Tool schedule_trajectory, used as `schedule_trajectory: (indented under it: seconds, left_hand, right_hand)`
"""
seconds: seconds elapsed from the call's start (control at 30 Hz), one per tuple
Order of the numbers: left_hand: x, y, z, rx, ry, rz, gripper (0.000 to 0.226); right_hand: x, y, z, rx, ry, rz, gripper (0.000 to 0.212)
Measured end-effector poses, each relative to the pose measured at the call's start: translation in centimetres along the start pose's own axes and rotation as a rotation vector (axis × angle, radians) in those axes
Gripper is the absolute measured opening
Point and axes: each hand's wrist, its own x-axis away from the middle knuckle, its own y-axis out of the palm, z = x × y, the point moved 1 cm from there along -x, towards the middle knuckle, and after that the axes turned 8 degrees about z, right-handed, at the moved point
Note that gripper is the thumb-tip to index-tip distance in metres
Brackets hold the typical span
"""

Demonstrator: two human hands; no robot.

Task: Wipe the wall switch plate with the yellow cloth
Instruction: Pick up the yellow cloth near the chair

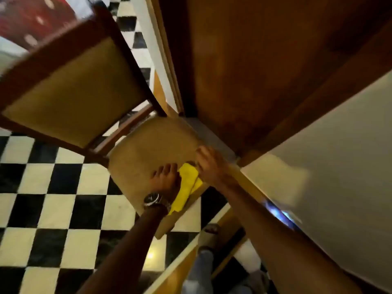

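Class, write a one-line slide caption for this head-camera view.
Both hands, left and right, gather a yellow cloth over a chair seat.

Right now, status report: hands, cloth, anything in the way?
Both hands on the yellow cloth: left hand, right hand, above the chair seat. Grip too blurred to call. Switch plate not clearly visible. Chair stands close by the wall.

Both hands, left grip [165, 179] and right grip [209, 164], meet on the cloth [187, 187] between them, over the chair [146, 149] seat, checkered floor [57, 200] below.
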Motion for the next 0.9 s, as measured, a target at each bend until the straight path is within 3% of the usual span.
schedule_trajectory:
  seconds: [0.13, 0.27, 0.33, 0.43, 0.57, 0.6, 0.67, 0.7, 0.73, 0.77, 0.8, 0.83, 0.9]
  left_hand:
    - [0.7, 11.3, -4.0, -0.036, -0.128, -0.155, 0.048]
    - [0.3, 16.2, -5.4, 0.039, -0.251, -0.183, 0.065]
    - [0.1, 16.2, -5.0, 0.014, -0.211, -0.163, 0.064]
    - [0.6, 13.8, -3.1, 0.076, -0.078, -0.181, 0.06]
    - [0.8, 7.2, 3.7, 0.225, 0.198, -0.174, 0.062]
    - [1.1, 5.5, 6.1, 0.264, 0.284, -0.198, 0.057]
    - [1.7, 1.6, 12.8, 0.312, 0.447, -0.218, 0.053]
    - [1.9, -0.3, 16.4, 0.346, 0.581, -0.169, 0.062]
    - [2.5, -2.5, 19.8, 0.379, 0.698, -0.092, 0.058]
    - [3.7, -5.3, 24.1, 0.369, 0.843, -0.008, 0.039]
    - [4.9, -7.9, 27.6, 0.348, 0.965, 0.028, 0.029]
    - [6.0, -10.1, 31.0, 0.354, 1.063, -0.001, 0.036]
    - [9.6, -15.1, 38.3, 0.513, 1.124, 0.019, 0.032]
  right_hand:
    - [-0.1, 12.7, -1.0, 0.034, -0.142, -0.369, 0.054]
    - [-1.8, 18.0, -1.9, 0.156, -0.264, -0.401, 0.046]
    - [-2.2, 17.4, -2.3, 0.189, -0.286, -0.378, 0.044]
    - [0.3, 14.6, -0.9, 0.034, -0.217, -0.281, 0.041]
    - [6.8, 6.6, 5.3, -0.091, 0.013, -0.323, 0.044]
    - [9.1, 3.7, 6.9, -0.128, 0.091, -0.284, 0.049]
    - [14.2, -3.6, 10.8, -0.211, 0.284, -0.026, 0.05]
    - [17.1, -7.1, 12.4, -0.244, 0.373, 0.055, 0.046]
    - [19.8, -10.6, 13.4, -0.258, 0.457, 0.08, 0.042]
    - [23.0, -15.0, 14.6, -0.255, 0.532, 0.149, 0.037]
    - [25.9, -18.9, 15.4, -0.265, 0.615, 0.268, 0.031]
    - [28.7, -22.3, 16.1, -0.307, 0.724, 0.419, 0.029]
    - [34.6, -29.5, 16.4, -0.348, 0.925, 0.786, 0.04]
